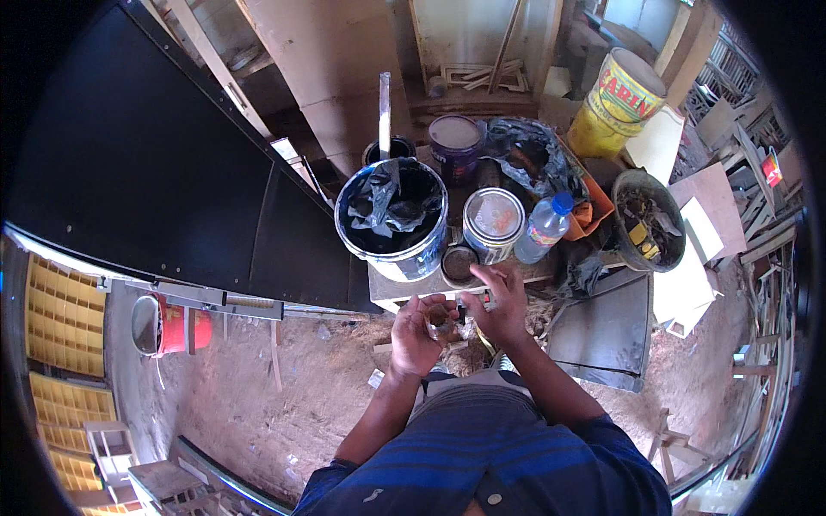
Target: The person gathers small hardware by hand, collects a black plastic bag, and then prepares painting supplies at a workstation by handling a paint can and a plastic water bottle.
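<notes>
Low in front of my body, my left hand [415, 337] is cupped with its fingers curled round a small see-through container [440, 320] that looks brownish inside. My right hand [502, 306] is close on its right, index finger and thumb apart. Just by the right thumb tip is a small pale and dark bit I cannot make out. Beyond the hands, on the bench edge, stands a small round open tin [459, 265]. Behind it are a lidded paint can [494, 218] and a plastic bottle with a blue cap [546, 227].
A large bucket [393, 260] holds dark plastic; a purple tub [455, 148] stands behind. An orange box [595, 206] and a scrap-filled bucket [647, 219] sit right, a yellow bucket [613, 107] farther back. A black panel [155, 163] fills the left.
</notes>
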The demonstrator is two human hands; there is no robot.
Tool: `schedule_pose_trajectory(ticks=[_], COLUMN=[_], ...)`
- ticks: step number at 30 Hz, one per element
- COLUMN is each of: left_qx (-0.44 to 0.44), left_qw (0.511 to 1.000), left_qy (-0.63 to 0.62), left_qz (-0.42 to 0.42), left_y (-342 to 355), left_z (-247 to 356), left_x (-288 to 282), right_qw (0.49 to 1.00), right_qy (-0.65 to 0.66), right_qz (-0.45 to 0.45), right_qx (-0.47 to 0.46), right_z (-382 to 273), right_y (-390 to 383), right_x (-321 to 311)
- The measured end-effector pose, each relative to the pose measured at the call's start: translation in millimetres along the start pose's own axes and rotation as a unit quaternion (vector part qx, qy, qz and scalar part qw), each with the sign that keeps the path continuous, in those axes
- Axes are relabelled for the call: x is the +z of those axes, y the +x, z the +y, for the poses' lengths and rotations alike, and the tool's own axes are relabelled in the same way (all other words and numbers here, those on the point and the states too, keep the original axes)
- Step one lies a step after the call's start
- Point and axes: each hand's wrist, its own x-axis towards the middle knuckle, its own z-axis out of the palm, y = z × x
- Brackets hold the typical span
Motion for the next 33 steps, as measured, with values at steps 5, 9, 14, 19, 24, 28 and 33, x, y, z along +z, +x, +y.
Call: schedule_pose_trajectory(ticks=[5, 9, 14, 19, 24, 28, 33], left_qx=[0.026, -0.012, 0.002, -0.126, -0.123, -0.083, 0.066], left_qw=[0.991, 0.991, 0.956, 0.95, 0.911, 0.941, 0.968], left_qy=[0.124, 0.125, 0.281, 0.215, 0.376, 0.314, 0.241], left_qz=[-0.033, -0.056, -0.088, -0.189, -0.114, -0.092, 0.033], left_y=[11, 20, 25, 40, 27, -7, -63], left_z=[-16, -39, -59, -71, -64, -56, -41], left_x=[15, 35, 61, 45, 24, 9, -34], right_qw=[0.983, 0.992, 0.994, 0.996, 0.989, 0.96, 0.898], right_qy=[0.065, -0.008, -0.003, 0.07, 0.116, 0.171, 0.268], right_qz=[-0.172, -0.125, -0.106, -0.04, -0.073, -0.218, -0.347], right_qx=[-0.003, -0.008, 0.016, 0.049, 0.059, 0.029, -0.032], right_z=[-57, -32, -18, 5, 16, 2, -52], right_y=[2, -16, -23, -14, -7, -3, 5], right_x=[-53, -53, -92, -146, -157, -113, -44])
